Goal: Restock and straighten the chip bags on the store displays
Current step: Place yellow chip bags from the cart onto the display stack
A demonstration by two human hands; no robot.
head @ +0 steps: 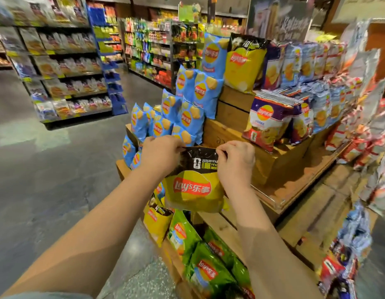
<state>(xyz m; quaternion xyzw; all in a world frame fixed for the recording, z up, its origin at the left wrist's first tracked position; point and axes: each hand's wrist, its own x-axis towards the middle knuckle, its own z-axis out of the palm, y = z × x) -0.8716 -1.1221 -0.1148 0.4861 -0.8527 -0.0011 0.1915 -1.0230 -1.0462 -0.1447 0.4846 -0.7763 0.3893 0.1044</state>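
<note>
A yellow chip bag with a black top (193, 186) hangs upright in front of the stepped wooden display (267, 160). My left hand (160, 155) pinches its top left corner and my right hand (235, 161) pinches its top right corner. Blue chip bags (185, 104) stand in rows up the display's left steps. Another yellow bag with a black top (244, 63) stands on the top step. Green chip bags (200, 255) and a yellow bag (156, 221) lean on the lowest step below my hands.
White and purple chip bags (271, 121) fill the display's right side, with red and white bags (355, 143) further right. Shelves of snacks (62, 67) line the far side of the grey aisle floor (47, 180). A blue rack (109, 67) stands at their end.
</note>
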